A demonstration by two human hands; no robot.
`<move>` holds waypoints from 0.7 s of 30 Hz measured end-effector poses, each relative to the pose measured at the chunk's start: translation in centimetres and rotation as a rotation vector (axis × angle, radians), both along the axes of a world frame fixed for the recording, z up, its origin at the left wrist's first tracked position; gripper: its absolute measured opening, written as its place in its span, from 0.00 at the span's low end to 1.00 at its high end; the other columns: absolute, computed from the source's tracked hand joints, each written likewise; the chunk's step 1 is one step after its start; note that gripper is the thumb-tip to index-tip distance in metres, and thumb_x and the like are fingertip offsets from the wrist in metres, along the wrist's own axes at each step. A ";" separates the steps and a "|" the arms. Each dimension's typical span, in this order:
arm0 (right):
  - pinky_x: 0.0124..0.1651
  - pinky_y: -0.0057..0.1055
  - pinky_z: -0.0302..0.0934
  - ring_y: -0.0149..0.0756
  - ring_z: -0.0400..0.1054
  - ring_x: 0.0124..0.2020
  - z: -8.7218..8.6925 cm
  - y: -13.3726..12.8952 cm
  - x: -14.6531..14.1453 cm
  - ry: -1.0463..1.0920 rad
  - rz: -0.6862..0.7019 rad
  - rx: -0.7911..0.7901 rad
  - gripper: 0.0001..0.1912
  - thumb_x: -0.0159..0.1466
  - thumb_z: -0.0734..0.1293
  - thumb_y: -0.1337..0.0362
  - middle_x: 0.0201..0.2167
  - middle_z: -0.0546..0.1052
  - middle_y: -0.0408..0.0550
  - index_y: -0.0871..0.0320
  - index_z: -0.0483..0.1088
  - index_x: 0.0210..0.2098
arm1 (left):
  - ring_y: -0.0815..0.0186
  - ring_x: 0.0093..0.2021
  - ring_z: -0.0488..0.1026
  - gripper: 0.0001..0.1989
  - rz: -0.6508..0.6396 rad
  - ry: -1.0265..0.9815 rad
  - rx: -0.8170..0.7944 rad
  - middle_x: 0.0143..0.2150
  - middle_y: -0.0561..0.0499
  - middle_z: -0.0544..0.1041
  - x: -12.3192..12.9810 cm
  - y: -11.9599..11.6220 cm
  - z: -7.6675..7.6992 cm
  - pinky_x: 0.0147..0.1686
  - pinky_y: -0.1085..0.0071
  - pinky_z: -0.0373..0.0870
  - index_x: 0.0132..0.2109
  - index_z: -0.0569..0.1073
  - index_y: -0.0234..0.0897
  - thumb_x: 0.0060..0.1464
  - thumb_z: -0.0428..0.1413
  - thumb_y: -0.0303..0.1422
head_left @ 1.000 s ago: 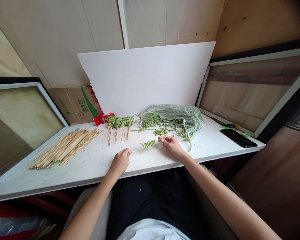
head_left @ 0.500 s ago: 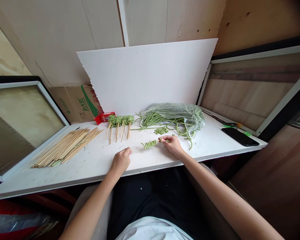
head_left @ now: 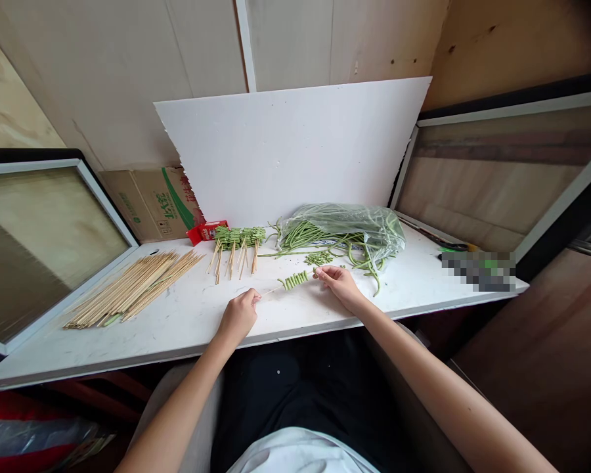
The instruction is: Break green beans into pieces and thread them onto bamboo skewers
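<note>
My left hand (head_left: 240, 316) is closed on the lower end of a thin wooden skewer (head_left: 272, 291), which slants up to the right over the table. Several short pieces of green bean (head_left: 293, 281) are threaded across the skewer. At its far end my right hand (head_left: 339, 285) pinches one more bean piece (head_left: 316, 270) between thumb and fingertips, at the skewer's tip. Just behind that hand lies a small heap of cut bean pieces (head_left: 318, 257). Long green beans (head_left: 305, 234) stick out of a clear plastic bag (head_left: 347, 213) farther back.
Filled bean skewers (head_left: 239, 238) lie stacked beside a red box (head_left: 207, 231). A large pile of bare skewers (head_left: 128, 289) spreads over the table's left side. A white board (head_left: 290, 151) stands behind, a cardboard box (head_left: 152, 203) at back left. A blurred patch (head_left: 480, 270) covers something at right.
My right hand has brought the bean piece onto the skewer's tip. My left hand has barely moved. The view has shifted slightly, and the dark phone at right is now pixelated.
</note>
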State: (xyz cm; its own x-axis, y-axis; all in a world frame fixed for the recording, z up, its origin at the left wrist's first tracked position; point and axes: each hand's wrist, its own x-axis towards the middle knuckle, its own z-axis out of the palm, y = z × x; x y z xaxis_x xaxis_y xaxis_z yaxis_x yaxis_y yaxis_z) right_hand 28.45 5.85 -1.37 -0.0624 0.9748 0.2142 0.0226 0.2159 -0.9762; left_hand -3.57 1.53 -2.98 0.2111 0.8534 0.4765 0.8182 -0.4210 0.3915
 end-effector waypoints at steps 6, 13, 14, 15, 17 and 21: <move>0.39 0.32 0.62 0.39 0.72 0.35 0.4 -0.4 0.0 -0.067 -0.018 0.020 0.24 0.61 0.73 0.41 0.38 0.83 0.51 0.57 0.82 0.37 | 0.58 0.39 0.81 0.12 -0.011 0.045 0.017 0.38 0.47 0.83 -0.1 0.2 -0.3 0.35 0.68 0.71 0.38 0.72 0.41 0.60 0.50 0.19; 0.43 0.34 0.62 0.41 0.73 0.37 0.5 -0.6 -0.1 -0.110 -0.020 0.038 0.25 0.62 0.72 0.41 0.37 0.83 0.51 0.58 0.82 0.36 | 0.59 0.36 0.80 0.12 -0.024 0.055 0.031 0.35 0.48 0.82 -0.2 0.3 -0.6 0.33 0.69 0.68 0.37 0.72 0.40 0.59 0.50 0.19; 0.44 0.34 0.62 0.41 0.73 0.38 0.6 -0.6 -0.1 -0.113 -0.023 0.044 0.25 0.62 0.72 0.41 0.37 0.83 0.51 0.59 0.82 0.35 | 0.60 0.35 0.80 0.12 -0.029 0.053 0.032 0.35 0.48 0.82 -0.2 0.3 -0.6 0.32 0.69 0.68 0.37 0.72 0.40 0.59 0.50 0.19; 0.45 0.35 0.62 0.42 0.73 0.39 0.6 -0.7 -0.1 -0.114 -0.025 0.052 0.25 0.62 0.72 0.41 0.37 0.83 0.51 0.58 0.82 0.35 | 0.60 0.35 0.79 0.12 -0.033 0.051 0.034 0.35 0.48 0.82 -0.2 0.3 -0.6 0.32 0.70 0.68 0.37 0.72 0.40 0.59 0.50 0.19; 0.48 0.35 0.63 0.43 0.74 0.40 0.7 -0.8 -0.2 -0.115 -0.025 0.067 0.25 0.63 0.72 0.41 0.37 0.83 0.51 0.58 0.82 0.35 | 0.60 0.35 0.79 0.12 -0.039 0.046 0.037 0.34 0.48 0.81 -0.3 0.3 -0.6 0.32 0.70 0.67 0.37 0.72 0.40 0.59 0.50 0.19; 0.52 0.37 0.63 0.45 0.75 0.43 0.6 -0.7 -0.1 -0.124 -0.015 0.090 0.24 0.63 0.72 0.40 0.38 0.84 0.51 0.57 0.81 0.35 | 0.60 0.35 0.79 0.12 -0.043 0.042 0.030 0.34 0.48 0.81 -0.3 0.4 -0.5 0.33 0.69 0.68 0.37 0.72 0.40 0.59 0.50 0.19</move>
